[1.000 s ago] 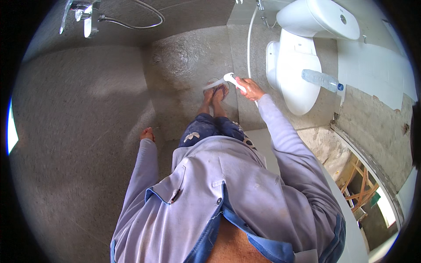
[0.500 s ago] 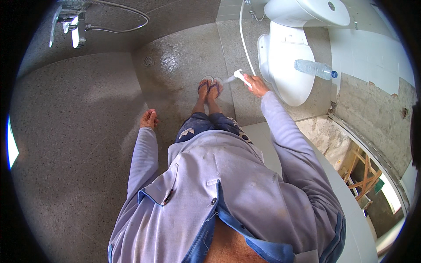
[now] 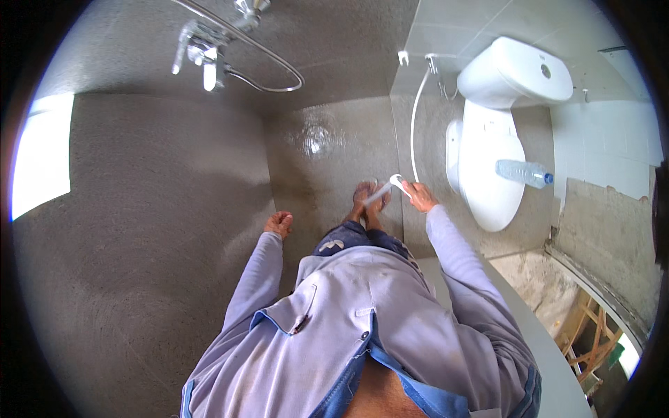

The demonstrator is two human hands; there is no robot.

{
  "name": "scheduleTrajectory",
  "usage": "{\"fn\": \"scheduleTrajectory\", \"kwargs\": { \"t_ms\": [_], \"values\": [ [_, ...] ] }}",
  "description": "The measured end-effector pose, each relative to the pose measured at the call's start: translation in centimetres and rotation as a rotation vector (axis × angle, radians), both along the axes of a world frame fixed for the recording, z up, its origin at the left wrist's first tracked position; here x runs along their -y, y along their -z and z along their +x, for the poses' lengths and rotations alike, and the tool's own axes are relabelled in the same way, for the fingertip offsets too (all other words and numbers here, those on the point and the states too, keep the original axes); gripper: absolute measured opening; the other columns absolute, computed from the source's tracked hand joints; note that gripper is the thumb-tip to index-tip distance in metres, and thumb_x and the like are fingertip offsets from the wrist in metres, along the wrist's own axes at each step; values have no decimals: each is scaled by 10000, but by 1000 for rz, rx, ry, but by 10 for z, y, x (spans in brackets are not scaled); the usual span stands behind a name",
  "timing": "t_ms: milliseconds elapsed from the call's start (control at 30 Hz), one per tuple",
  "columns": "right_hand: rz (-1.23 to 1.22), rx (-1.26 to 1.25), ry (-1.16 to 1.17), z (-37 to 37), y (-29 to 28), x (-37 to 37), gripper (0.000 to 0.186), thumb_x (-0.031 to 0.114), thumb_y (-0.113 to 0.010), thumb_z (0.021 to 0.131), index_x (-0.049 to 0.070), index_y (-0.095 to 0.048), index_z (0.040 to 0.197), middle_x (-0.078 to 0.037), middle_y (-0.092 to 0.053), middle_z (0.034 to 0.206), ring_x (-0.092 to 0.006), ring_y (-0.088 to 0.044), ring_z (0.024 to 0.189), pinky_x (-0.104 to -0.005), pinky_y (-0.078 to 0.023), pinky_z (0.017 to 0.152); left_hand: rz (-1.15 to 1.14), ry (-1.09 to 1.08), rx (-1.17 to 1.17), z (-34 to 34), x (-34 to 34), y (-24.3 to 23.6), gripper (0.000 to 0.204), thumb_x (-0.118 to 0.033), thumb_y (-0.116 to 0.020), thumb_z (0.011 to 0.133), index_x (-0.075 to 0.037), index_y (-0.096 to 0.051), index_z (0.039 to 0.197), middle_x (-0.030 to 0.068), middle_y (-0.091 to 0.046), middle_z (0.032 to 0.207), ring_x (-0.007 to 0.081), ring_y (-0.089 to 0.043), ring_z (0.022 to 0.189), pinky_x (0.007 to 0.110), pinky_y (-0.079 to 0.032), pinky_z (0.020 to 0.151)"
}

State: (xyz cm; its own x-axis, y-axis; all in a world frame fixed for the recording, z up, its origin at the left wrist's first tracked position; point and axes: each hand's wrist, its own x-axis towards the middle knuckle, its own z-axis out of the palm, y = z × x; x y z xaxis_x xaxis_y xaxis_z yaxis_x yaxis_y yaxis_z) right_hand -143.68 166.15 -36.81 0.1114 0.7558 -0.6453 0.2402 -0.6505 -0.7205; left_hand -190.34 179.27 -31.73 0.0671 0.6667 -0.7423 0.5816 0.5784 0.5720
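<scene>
My right hand (image 3: 422, 197) is wrapped round a white handheld bidet sprayer (image 3: 397, 181). A pale stream of water (image 3: 378, 194) runs from its head down and left onto my sandalled feet (image 3: 368, 191). The sprayer's white hose (image 3: 414, 125) rises behind it to a fitting on the wall. Over the grey floor, left of my legs, hangs my left hand (image 3: 279, 223), its fingers curled in with nothing visible in them. It touches nothing.
Right of the sprayer stands a white toilet (image 3: 481, 195) with a clear plastic bottle (image 3: 519, 172) lying on its lid. A chrome shower mixer (image 3: 205, 56) with a metal hose is on the wall at upper left. The floor is wet (image 3: 317, 139) ahead of my feet.
My view has shifted, so the room sits lower and further right. The water stream now reaches across my feet. My right hand still grips the sprayer; the left stays curled.
</scene>
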Motion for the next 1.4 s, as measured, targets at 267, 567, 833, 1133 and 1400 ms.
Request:
{"fn": "scheduleTrajectory", "kwargs": {
  "t_ms": [267, 567, 833, 1133, 1400],
  "values": [
    [258, 263, -109, -6, -133, -86, 569, 468, -579, 886, 24, -461, 1222, -258, -620, 1036, -394, -615, 1016, -460, -465, 867, 850, 876, 120, 208, -73, -155, 683, -336, -741, 771, -87, -465, 1344, 195, -517, 1279, 358, -443, 1254, 449, -402, 1019],
    [455, 277, -93, 25, -193, -184, 458, 342, -621, 866, 39, -478, 1179, -193, -608, 968, -355, -621, 943, -466, -485, 842, 1081, 1526, 247, 361, -198, -206, 514, -360, -745, 720, -124, -586, 1148, 93, -621, 1129, 315, -561, 1088, 453, -452, 942],
    [503, 505, 268, 102, -190, -175, 592, 418, -626, 881, 87, -460, 1343, -162, -587, 1200, -303, -579, 1088, -391, -454, 964, 990, 1382, -331, 437, -272, -188, 501, -495, -625, 818, -129, -589, 1158, 153, -673, 1063, 343, -626, 1031, 440, -489, 866],
    [-180, 417, 758, 12, -80, 162, 418, 351, -565, 884, -2, -651, 1089, -185, -685, 934, -270, -662, 849, -374, -507, 782, 743, 1930, 28, 523, -286, -98, 402, -282, -710, 801, -224, -617, 1187, 102, -662, 1120, 310, -617, 1052, 398, -474, 936],
    [-480, -214, 1335, -168, -47, 252, 332, 323, -553, 939, 56, -593, 1132, -72, -627, 881, -162, -605, 662, -313, -505, 539, 383, 2617, -304, 565, -187, -114, 639, -617, -682, 725, -115, -659, 1120, 118, -654, 1124, 314, -607, 1073, 424, -462, 935]
  ]
}}
